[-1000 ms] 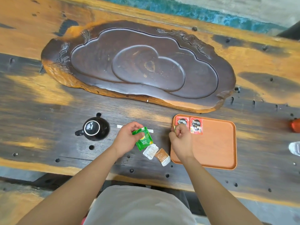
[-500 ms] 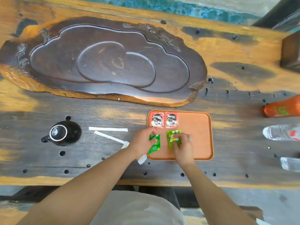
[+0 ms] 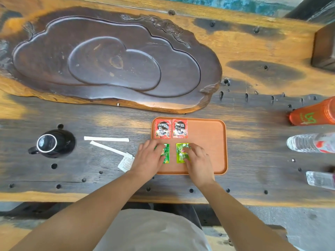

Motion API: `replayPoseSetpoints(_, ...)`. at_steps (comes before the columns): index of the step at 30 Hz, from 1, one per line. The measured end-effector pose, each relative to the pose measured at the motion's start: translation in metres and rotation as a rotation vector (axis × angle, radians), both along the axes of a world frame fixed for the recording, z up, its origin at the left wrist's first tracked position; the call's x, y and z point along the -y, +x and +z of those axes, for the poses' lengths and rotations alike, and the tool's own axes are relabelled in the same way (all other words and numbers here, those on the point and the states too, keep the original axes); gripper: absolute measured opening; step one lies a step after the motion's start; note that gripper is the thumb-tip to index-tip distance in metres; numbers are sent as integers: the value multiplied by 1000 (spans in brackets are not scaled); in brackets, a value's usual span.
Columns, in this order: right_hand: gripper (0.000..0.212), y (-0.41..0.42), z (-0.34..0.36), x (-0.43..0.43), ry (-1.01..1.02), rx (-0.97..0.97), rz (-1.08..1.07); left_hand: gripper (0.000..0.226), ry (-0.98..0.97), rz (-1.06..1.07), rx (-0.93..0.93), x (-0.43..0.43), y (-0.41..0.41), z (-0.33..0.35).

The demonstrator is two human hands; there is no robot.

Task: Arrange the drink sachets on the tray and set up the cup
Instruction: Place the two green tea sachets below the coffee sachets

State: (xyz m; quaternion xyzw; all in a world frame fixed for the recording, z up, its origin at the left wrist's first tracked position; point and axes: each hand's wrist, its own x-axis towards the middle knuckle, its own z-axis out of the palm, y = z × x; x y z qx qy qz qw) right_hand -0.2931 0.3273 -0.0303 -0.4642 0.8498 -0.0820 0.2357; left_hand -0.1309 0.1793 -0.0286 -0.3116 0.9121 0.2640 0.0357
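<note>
Partly under left hand (image 3: 149,157): green sachet (image 3: 166,156).

Two red sachets (image 3: 171,128) beyond the fingers (image 3: 159,147), two green sachets (image 3: 182,153) under them, two white sticks (image 3: 107,139), one cup (image 3: 52,143), one tray (image 3: 208,142).

The tabletop (image 3: 244,48) is rough, knotty wood, patchy ochre and dark stain, and the carved slab (image 3: 112,58) on it is dark polished wood with a soft sheen. The orange tray (image 3: 208,134) looks smooth and matt, the red sachets (image 3: 171,128) and green sachets (image 3: 181,153) glossy foil, the black cup (image 3: 54,143) glazed and shiny.
</note>
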Motion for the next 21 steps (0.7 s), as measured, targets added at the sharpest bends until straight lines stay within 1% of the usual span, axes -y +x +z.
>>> replayPoseSetpoints(2,44,0,-2,1,4,-8,50,40,-8,-64,37,-7,5,-3)
replayPoseSetpoints(5,45,2,-3,5,19,-8,58,46,-13,-60,78,-13,6,-5)
replayPoseSetpoints(21,46,6,-8,20,37,-5,55,47,23,15,69,-12,-2,-3)
